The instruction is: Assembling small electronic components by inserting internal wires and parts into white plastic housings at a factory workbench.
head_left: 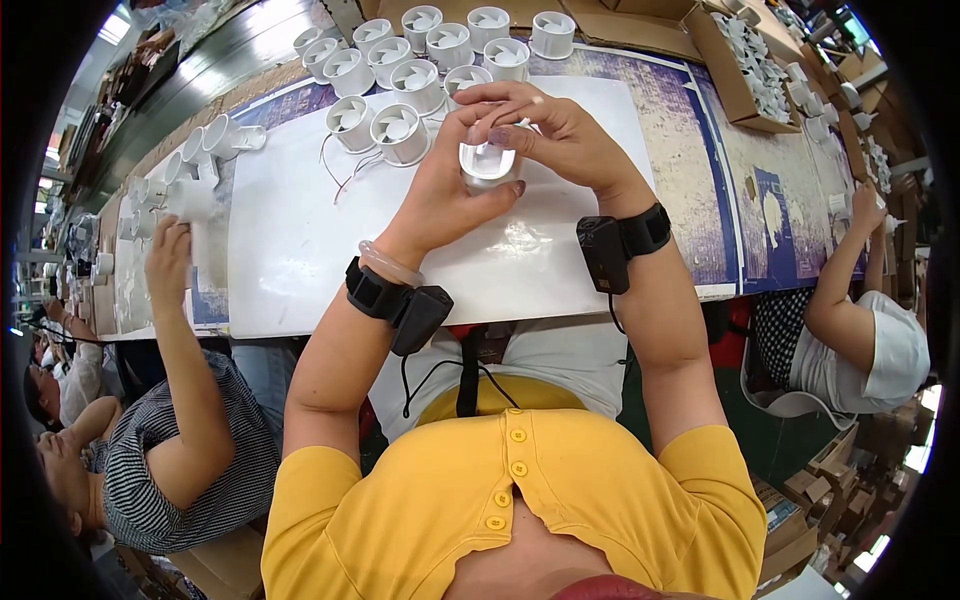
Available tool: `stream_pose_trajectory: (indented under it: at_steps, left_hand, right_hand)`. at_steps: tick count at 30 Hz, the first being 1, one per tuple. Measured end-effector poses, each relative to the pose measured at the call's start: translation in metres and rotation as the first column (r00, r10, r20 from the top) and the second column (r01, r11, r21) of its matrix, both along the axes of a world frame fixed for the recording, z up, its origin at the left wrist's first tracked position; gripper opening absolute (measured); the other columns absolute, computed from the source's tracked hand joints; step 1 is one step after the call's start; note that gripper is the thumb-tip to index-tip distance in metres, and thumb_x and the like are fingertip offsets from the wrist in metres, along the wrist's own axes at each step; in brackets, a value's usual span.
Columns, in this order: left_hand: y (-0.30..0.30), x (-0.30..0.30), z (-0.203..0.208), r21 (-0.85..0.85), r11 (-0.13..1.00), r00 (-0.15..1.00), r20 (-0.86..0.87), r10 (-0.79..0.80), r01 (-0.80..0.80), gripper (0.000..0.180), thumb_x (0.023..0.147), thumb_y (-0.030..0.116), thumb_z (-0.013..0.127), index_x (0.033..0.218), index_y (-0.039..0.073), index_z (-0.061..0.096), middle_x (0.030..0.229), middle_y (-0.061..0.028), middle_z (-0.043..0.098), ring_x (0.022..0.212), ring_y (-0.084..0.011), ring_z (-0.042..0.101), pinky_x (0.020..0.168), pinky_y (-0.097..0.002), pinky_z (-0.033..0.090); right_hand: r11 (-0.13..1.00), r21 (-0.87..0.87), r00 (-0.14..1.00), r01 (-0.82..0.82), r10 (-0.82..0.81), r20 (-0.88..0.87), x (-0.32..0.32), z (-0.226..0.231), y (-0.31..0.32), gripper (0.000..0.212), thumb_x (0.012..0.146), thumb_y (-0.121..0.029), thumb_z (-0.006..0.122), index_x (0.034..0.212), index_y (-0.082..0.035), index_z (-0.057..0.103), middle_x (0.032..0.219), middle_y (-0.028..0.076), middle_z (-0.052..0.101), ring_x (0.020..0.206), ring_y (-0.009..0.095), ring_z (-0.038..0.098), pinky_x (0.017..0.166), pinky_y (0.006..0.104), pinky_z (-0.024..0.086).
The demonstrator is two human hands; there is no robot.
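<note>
Left of us, fans and wires lie on the bench. Our left hand grips a white housing between both palms, its open mouth facing us. Our right hand clasps its far right side, fingers curled; neither hand is nearer.

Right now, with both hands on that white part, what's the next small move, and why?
I'd probably steady the white part with the left hand and press gently with the right hand: both surround the part, its opening faces up, and the right thumb lies near its far edge.
</note>
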State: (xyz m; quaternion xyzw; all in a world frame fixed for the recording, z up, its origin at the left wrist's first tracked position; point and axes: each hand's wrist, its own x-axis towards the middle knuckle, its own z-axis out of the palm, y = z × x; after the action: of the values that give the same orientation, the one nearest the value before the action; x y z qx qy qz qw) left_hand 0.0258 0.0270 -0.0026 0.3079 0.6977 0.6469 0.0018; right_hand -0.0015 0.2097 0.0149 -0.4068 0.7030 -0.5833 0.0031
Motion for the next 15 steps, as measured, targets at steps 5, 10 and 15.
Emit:
stream_pose_trajectory:
  at_steps: [5,10,15]
  left_hand:
    - [0.001,0.003,-0.005,-0.018,1.000,0.994,0.108,-0.018,0.020,0.065,0.070,0.010,0.075,0.124,0.004,0.038,0.116,-0.0103,0.053,0.108,-0.0184,0.053,0.091,-0.0309,0.044]
    - [0.002,0.004,-0.001,-0.172,0.984,0.999,-0.027,0.034,-0.038,0.065,0.069,0.011,0.077,0.123,0.005,0.040,0.116,-0.0110,0.053,0.105,-0.0208,0.056,0.090,-0.0312,0.045]
    - [0.003,0.002,-0.002,-0.066,0.997,0.999,-0.003,0.037,-0.037,0.065,0.068,0.010,0.077,0.122,0.005,0.041,0.115,-0.0108,0.054,0.103,-0.0221,0.056,0.089,-0.0315,0.046]
  right_hand:
    - [0.984,-0.165,0.979,0.068,-0.034,0.202,0.004,-0.003,-0.015,0.025,0.097,-0.022,0.048,0.107,-0.005,0.064,0.124,0.011,0.056,0.113,0.021,0.053,0.097,0.0311,0.041]
    - [0.966,-0.233,0.935,0.112,-0.023,0.355,0.007,0.004,-0.014,0.034,0.101,-0.028,0.040,0.106,-0.003,0.062,0.118,0.010,0.060,0.108,0.019,0.055,0.096,0.0305,0.041]
    - [0.974,-0.187,0.947,0.129,-0.066,0.313,0.005,0.005,-0.011,0.037,0.101,-0.031,0.039,0.109,-0.003,0.060,0.114,0.011,0.062,0.106,0.018,0.057,0.097,0.0307,0.041]
